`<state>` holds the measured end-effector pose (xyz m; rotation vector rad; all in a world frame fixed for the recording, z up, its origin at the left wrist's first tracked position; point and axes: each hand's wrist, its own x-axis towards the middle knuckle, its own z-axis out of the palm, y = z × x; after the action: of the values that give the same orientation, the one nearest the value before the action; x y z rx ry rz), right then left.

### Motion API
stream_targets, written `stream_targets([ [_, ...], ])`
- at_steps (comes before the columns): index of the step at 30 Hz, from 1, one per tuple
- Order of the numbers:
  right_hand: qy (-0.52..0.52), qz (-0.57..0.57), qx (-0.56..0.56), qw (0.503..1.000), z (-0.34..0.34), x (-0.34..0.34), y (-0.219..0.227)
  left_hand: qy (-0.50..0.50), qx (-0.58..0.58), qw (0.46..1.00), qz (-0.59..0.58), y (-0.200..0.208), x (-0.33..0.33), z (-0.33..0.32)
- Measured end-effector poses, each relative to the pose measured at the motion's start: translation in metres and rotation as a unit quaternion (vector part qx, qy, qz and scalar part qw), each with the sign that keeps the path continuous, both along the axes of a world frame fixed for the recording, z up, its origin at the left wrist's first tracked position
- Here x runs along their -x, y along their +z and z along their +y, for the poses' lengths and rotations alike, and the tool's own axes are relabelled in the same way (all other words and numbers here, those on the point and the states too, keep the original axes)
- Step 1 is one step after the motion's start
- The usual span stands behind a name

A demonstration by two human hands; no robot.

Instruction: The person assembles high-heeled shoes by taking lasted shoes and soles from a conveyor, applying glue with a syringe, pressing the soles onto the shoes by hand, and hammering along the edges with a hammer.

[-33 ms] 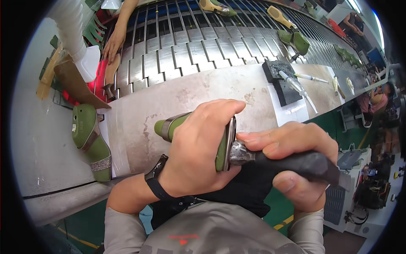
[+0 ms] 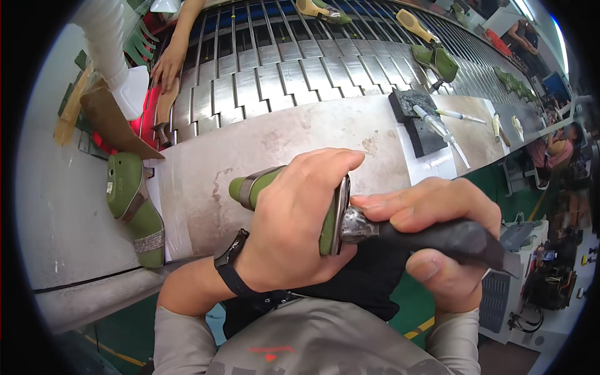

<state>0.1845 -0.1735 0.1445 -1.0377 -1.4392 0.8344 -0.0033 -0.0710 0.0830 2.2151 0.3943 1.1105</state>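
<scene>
My left hand (image 2: 297, 215) is wrapped round a green shoe last (image 2: 248, 189) with dark metallic straps, held above the bench. The last's toe points left; its other end and a shiny dark rim show beside my fingers. In my right hand (image 2: 437, 225) is a black-handled tool (image 2: 431, 240) with a rounded, worn metal head. That head presses against the rim of the last, close to my left fingers. Much of the last is hidden under my left hand. At the left of the bench lies another green last (image 2: 132, 200) with a strap and a glittery band.
Beyond the bench (image 2: 206, 162) runs a slatted metal conveyor (image 2: 275, 81) carrying green lasts (image 2: 440, 62). A black block (image 2: 417, 125) with brushes (image 2: 447, 134) stands at the right. Another person's hand (image 2: 167, 65) touches a brown heeled piece (image 2: 164, 109). A white duct nozzle (image 2: 130, 97) hangs at the left.
My left hand and the last have shifted very slightly to the right. The tool's handle has tilted a little in my right hand. Both hands keep their hold.
</scene>
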Motion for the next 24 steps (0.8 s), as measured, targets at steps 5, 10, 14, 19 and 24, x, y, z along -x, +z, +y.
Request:
stream_targets([
  [5,-0.071,0.04,0.078,0.994,0.011,0.011,0.015,-0.005,-0.043,0.998,-0.047,-0.013,0.004,-0.004],
  [10,-0.046,0.013,0.145,0.988,0.008,0.01,0.029,-0.002,-0.074,0.996,-0.047,-0.021,0.013,-0.014],
  [14,0.061,0.004,0.132,0.989,-0.002,0.009,0.016,0.025,-0.113,0.991,-0.06,-0.031,0.027,-0.031],
  [19,0.063,0.081,0.112,0.988,-0.026,0.037,-0.086,0.177,-0.21,0.961,-0.044,-0.116,0.051,-0.034],
  [24,-0.065,0.193,0.182,0.962,-0.026,0.053,-0.171,0.215,-0.199,0.946,0.136,-0.149,0.071,-0.031],
])
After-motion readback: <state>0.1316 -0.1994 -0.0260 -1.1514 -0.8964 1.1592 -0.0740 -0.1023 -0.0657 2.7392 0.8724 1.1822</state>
